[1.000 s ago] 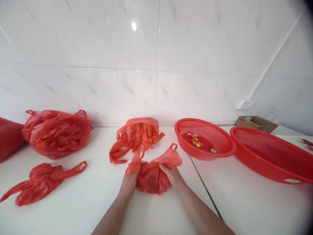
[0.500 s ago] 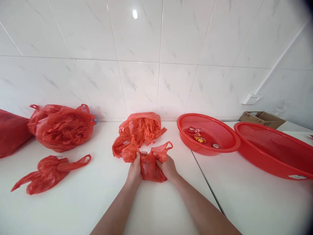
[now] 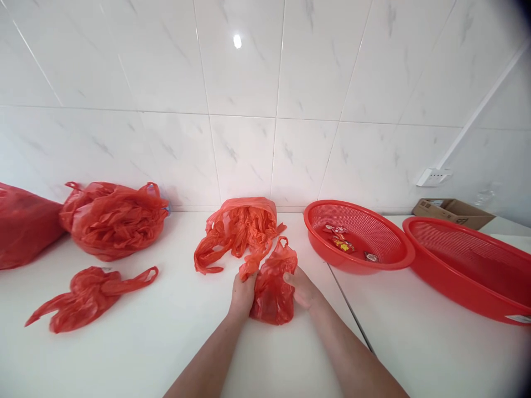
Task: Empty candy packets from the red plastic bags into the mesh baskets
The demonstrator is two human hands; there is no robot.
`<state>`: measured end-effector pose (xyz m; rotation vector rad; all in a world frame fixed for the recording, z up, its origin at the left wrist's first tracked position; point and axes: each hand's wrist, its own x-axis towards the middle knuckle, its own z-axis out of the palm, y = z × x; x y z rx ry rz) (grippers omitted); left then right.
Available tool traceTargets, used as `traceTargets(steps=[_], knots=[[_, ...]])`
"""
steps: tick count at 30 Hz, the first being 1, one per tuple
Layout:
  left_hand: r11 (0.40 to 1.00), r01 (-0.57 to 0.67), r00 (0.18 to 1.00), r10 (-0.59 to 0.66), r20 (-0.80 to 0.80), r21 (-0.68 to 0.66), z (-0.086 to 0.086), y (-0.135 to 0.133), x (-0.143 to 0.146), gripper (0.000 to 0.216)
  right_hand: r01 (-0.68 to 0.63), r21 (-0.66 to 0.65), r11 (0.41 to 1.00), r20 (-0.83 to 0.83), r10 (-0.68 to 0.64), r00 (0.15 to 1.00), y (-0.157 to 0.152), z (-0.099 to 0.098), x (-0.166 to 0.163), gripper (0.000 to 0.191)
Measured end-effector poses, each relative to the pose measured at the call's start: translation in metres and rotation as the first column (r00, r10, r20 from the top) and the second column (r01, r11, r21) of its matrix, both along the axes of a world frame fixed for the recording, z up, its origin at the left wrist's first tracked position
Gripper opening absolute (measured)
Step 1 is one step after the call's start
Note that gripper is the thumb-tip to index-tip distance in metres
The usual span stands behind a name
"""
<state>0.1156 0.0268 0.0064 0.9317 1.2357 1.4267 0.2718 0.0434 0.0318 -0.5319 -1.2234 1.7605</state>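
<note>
Between my two hands, low over the white table, is a small red plastic bag (image 3: 274,293) with something inside that I cannot make out. My left hand (image 3: 242,293) is closed on the bag's left side, with a handle bunched above it. My right hand (image 3: 302,286) grips the right edge, its thumb lying on the front. Just behind, a larger red bag (image 3: 249,207) lies on its side with crumpled red bags spilling from its mouth. Another knotted red bag (image 3: 89,298) rests at the left.
A red plastic basket (image 3: 360,262) at the right holds a few small wrapped packets (image 3: 341,244). Beside it stands a larger red basket (image 3: 460,282), with a cardboard box (image 3: 452,213) behind. Bulging red bags (image 3: 116,221) line the back left. A seam (image 3: 350,309) crosses the table.
Both hands have shifted slightly right with the bag. The bag now stands taller and is turned, its handles closer together. My right thumb has come round to the bag's front. The camera view has tilted a little.
</note>
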Motion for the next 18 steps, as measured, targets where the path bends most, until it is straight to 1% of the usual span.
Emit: traceTargets(steps=[2,4,6,8,10,12,13,15,16,18], knots=[[0.998,0.061,0.996,-0.061,0.064,0.002,-0.002,-0.001,-0.001,0.030,0.002,-0.080,0.997,0.016,0.000,1.000,-0.001,-0.006,-0.003,0.059],[0.989,0.145,0.968,-0.146,0.202,0.015,-0.004,-0.001,-0.004,0.030,0.033,-0.147,0.989,-0.013,-0.035,0.999,0.000,-0.012,-0.004,0.041],[0.974,0.225,0.903,-0.224,0.367,0.039,-0.004,-0.002,-0.009,0.028,0.058,-0.197,0.979,-0.115,-0.082,0.990,0.002,-0.017,-0.003,0.023],[0.961,0.269,0.830,-0.262,0.492,0.057,-0.002,-0.002,-0.014,0.024,0.072,-0.241,0.968,-0.242,-0.132,0.961,0.005,-0.020,0.000,0.017],[0.964,0.258,0.783,-0.249,0.570,0.065,0.001,-0.002,-0.017,0.020,0.105,-0.285,0.953,-0.308,-0.195,0.931,0.009,-0.021,0.003,0.016],[0.970,0.229,0.745,-0.226,0.627,0.078,0.004,-0.002,-0.017,0.017,0.149,-0.296,0.944,-0.315,-0.243,0.917,0.011,-0.021,0.007,0.018],[0.971,0.223,0.728,-0.224,0.649,0.084,0.005,-0.002,-0.017,0.016,0.161,-0.287,0.944,-0.307,-0.250,0.918,0.012,-0.020,0.008,0.018],[0.965,0.245,0.697,-0.243,0.675,0.094,0.005,-0.002,-0.015,0.015,0.146,-0.259,0.955,-0.277,-0.218,0.936,0.010,-0.017,0.009,0.019],[0.961,0.259,0.684,-0.255,0.683,0.099,0.004,-0.003,-0.015,0.014,0.129,-0.244,0.961,-0.254,-0.192,0.948,0.009,-0.015,0.010,0.024],[0.953,0.280,0.663,-0.277,0.696,0.112,0.003,-0.003,-0.015,0.013,0.116,-0.221,0.968,-0.205,-0.162,0.965,0.005,-0.010,0.010,0.043]])
